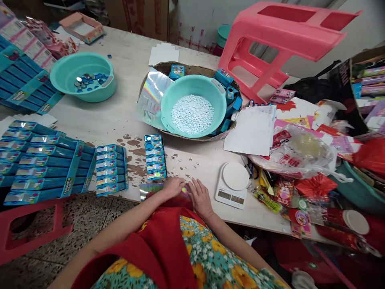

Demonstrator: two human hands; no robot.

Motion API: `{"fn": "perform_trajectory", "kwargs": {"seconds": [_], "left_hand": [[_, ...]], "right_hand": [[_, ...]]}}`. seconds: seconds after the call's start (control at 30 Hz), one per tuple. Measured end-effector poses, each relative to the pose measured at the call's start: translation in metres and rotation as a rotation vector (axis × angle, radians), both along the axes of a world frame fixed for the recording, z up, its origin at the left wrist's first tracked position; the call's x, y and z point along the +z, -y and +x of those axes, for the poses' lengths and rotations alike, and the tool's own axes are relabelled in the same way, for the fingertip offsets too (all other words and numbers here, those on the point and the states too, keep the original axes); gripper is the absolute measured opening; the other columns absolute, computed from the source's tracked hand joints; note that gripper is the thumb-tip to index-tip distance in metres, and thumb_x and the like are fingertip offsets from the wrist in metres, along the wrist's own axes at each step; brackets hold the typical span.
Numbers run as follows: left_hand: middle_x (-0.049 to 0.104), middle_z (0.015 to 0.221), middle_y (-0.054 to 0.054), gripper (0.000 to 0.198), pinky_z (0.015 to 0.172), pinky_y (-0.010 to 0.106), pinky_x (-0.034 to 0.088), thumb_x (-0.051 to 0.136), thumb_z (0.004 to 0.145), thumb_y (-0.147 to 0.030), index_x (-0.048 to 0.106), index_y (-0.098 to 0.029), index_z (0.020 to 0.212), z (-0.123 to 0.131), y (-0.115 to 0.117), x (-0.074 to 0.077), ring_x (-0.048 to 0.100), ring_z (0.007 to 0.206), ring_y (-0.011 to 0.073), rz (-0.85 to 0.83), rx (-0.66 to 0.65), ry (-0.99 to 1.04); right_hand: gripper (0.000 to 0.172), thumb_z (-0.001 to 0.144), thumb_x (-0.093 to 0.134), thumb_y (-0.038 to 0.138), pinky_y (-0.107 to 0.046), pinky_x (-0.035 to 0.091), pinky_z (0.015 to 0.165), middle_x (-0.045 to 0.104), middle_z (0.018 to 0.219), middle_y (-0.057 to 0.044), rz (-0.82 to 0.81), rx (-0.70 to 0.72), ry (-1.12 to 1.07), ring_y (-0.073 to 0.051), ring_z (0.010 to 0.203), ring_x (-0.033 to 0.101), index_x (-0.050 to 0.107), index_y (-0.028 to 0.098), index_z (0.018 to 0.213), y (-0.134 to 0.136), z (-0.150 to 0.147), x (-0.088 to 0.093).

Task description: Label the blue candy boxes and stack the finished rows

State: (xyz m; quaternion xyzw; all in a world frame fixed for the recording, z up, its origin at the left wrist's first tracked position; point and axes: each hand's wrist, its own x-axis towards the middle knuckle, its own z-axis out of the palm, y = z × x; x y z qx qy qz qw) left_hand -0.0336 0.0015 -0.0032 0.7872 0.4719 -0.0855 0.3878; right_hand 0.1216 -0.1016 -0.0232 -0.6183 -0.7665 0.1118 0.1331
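Observation:
A shiny iridescent sheet [147, 192] lies at the table's near edge, against the red apron. My left hand [173, 188] rests on it with fingers bent and drawn together; whatever they pinch, if anything, is too small to make out. Close beside it, my right hand [201, 197] lies over the sheet's right part, fingers stretched out and slightly apart. Just beyond the left hand stands a short row of small blue boxes [155, 157] with shiny end faces. A white digital scale [232, 184] sits to the right of my right hand.
Ahead, a turquoise basin [168, 116] of pale tablets rests in a cardboard box [204, 138]. Another basin [82, 60] holds blue and silver discs. Blue box trays [45, 168] fill the left. A pink stool [282, 32] and plastic bags [300, 148] crowd the right.

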Motion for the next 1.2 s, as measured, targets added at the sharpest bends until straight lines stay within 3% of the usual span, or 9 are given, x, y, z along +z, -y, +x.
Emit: {"fn": "perform_trajectory", "kwargs": {"seconds": [0.37,0.57,0.67,0.73,0.83,0.97,1.1,1.2], "left_hand": [[0.068,0.083,0.007,0.034,0.064,0.026,0.038,0.038,0.085,-0.034,0.066,-0.017,0.079,-0.002,-0.005,-0.004,0.059,0.078,0.0188,-0.049,0.019,0.027],[0.068,0.083,0.008,0.035,0.066,0.026,0.038,0.038,0.085,-0.035,0.066,-0.017,0.080,-0.002,-0.006,-0.009,0.059,0.078,0.0190,-0.058,0.038,0.042],[0.068,0.085,0.009,0.035,0.068,0.027,0.039,0.037,0.085,-0.037,0.066,-0.016,0.081,-0.002,-0.006,-0.011,0.059,0.081,0.0198,-0.063,0.051,0.043],[0.068,0.085,0.009,0.035,0.069,0.028,0.039,0.038,0.085,-0.038,0.066,-0.016,0.080,-0.001,-0.006,-0.012,0.060,0.082,0.0205,-0.070,0.062,0.045],[0.068,0.085,0.011,0.035,0.071,0.030,0.041,0.040,0.085,-0.039,0.066,-0.016,0.080,0.000,-0.007,-0.012,0.060,0.082,0.0222,-0.083,0.085,0.055],[0.067,0.097,0.010,0.037,0.079,0.030,0.042,0.035,0.088,-0.037,0.064,-0.016,0.095,-0.001,-0.009,0.002,0.059,0.090,0.0206,-0.098,0.134,0.154],[0.057,0.123,0.006,0.042,0.086,0.025,0.041,0.035,0.089,-0.040,0.052,-0.019,0.120,-0.004,-0.013,0.035,0.054,0.106,0.0165,-0.261,0.229,0.625],[0.067,0.090,0.004,0.032,0.072,0.023,0.044,0.049,0.081,-0.042,0.061,-0.016,0.095,-0.010,-0.017,0.055,0.060,0.081,0.0148,-0.351,0.260,0.690]], "right_hand": [[0.054,0.085,0.044,0.012,-0.047,0.033,0.100,0.034,0.144,-0.010,-0.074,0.071,0.063,-0.029,0.135,0.022,0.035,0.021,0.137,-0.002,0.005,-0.005],[0.025,0.087,0.047,0.019,-0.043,0.039,0.094,0.043,0.137,-0.011,-0.056,0.091,-0.048,-0.027,0.129,0.033,0.058,0.020,0.109,0.007,0.004,0.003],[0.017,0.087,0.046,0.018,-0.042,0.040,0.092,0.055,0.123,-0.011,-0.035,0.034,-0.145,-0.025,0.119,0.043,0.061,0.019,0.095,0.007,0.006,0.011],[0.016,0.088,0.046,0.019,-0.039,0.043,0.085,0.064,0.101,-0.008,-0.063,0.012,-0.196,-0.023,0.103,0.053,0.061,0.020,0.089,0.003,0.009,0.021],[0.014,0.088,0.048,0.025,-0.034,0.044,0.075,0.064,0.079,-0.004,-0.147,-0.036,-0.320,-0.019,0.081,0.057,0.061,0.021,0.084,-0.008,0.014,0.043],[0.016,0.085,0.054,0.034,-0.031,0.046,0.074,0.064,0.078,-0.003,-0.249,-0.245,-0.630,-0.016,0.075,0.058,0.059,0.020,0.081,-0.033,0.022,0.079],[0.020,0.078,0.060,0.038,-0.029,0.047,0.071,0.063,0.073,-0.001,-0.326,-0.366,-0.883,-0.015,0.070,0.058,0.057,0.019,0.076,-0.057,0.021,0.100],[0.021,0.075,0.063,0.039,-0.029,0.047,0.068,0.062,0.072,-0.001,-0.322,-0.407,-0.991,-0.015,0.069,0.057,0.058,0.018,0.077,-0.072,0.009,0.100]]}}
